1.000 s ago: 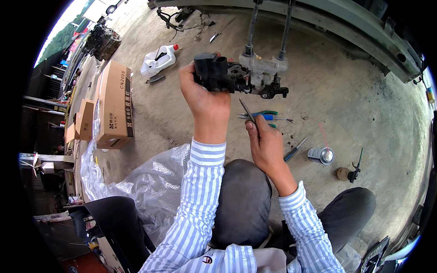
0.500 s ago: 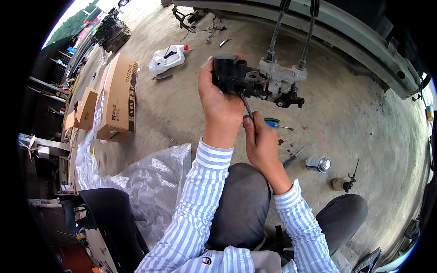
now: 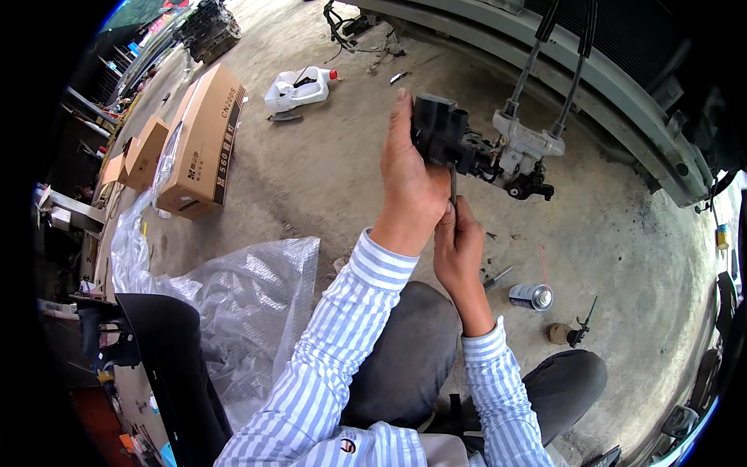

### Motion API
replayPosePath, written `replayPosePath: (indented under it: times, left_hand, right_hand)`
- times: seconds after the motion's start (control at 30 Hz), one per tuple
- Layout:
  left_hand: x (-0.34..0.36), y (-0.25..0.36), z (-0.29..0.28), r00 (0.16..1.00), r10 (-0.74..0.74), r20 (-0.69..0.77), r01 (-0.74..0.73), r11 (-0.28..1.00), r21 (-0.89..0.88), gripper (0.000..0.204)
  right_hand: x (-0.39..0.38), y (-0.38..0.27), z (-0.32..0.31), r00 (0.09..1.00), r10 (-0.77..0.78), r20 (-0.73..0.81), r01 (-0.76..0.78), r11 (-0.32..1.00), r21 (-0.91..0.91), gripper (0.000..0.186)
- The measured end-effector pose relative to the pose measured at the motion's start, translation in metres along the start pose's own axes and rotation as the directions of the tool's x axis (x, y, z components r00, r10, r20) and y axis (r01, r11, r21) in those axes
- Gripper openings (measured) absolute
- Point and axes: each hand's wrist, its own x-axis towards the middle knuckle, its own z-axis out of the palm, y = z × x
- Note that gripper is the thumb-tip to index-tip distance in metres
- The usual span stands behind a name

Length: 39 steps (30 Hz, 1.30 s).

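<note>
Wrapped around the black plastic housing [image 3: 440, 124] of a mechanical unit is my left hand [image 3: 416, 183], gripping it from the left and below. A grey metal bracket [image 3: 525, 140] adjoins the housing on its right, with two cables [image 3: 529, 74] running up from it. My right hand [image 3: 461, 241] is closed on a slim metal tool [image 3: 454, 187], probably a screwdriver, held nearly upright. The tool's upper end meets the underside of the housing, where its tip is hidden. Both hands are close together, the right one just below the left palm.
On the concrete lie a spray can [image 3: 532, 296] with a red straw, a small brown pot [image 3: 560, 334] and a pen-like tool [image 3: 498, 278]. A cut white jug [image 3: 299, 89], cardboard box [image 3: 204, 144] and bubble wrap [image 3: 249, 288] are left. A metal beam [image 3: 622, 117] spans the upper right.
In the picture, the unit and both hands have shifted right, with the background shifting too. The tool stands more upright. The blue-handled tool on the floor is now hidden.
</note>
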Motion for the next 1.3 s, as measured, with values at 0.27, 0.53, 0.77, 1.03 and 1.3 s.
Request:
replayPosePath:
  times: [0.27, 0.53, 0.77, 1.03, 1.3]
  left_hand:
    - [-0.002, -0.007, 0.005, 1.000, 0.015, -0.019, -0.014, 0.999, 0.028, 0.028]
    - [0.004, -0.016, -0.004, 0.997, -0.036, -0.066, 0.037, 0.999, 0.013, 0.027]
    - [0.006, -0.025, -0.006, 0.997, 0.018, -0.075, -0.012, 0.997, 0.075, 0.035]
    - [0.005, -0.025, -0.004, 0.998, -0.026, -0.058, 0.029, 0.998, 0.051, 0.035]
    - [0.009, -0.027, -0.005, 0.995, -0.021, -0.101, 0.029, 0.997, 0.070, 0.035]
  right_hand:
    - [0.012, 0.007, 0.005, 0.998, -0.047, -0.049, 0.050, 0.997, 0.062, 0.036]
    - [0.015, 0.025, -0.010, 0.979, 0.098, 0.177, -0.133, 0.971, 0.198, 0.049]
    - [0.010, 0.026, -0.011, 0.988, 0.090, 0.128, -0.119, 0.962, 0.245, 0.053]
    - [0.009, 0.007, -0.016, 0.989, 0.141, 0.053, -0.148, 0.974, 0.171, 0.051]
    - [0.016, 0.024, -0.003, 0.992, 0.128, 0.015, -0.128, 0.970, 0.207, 0.054]
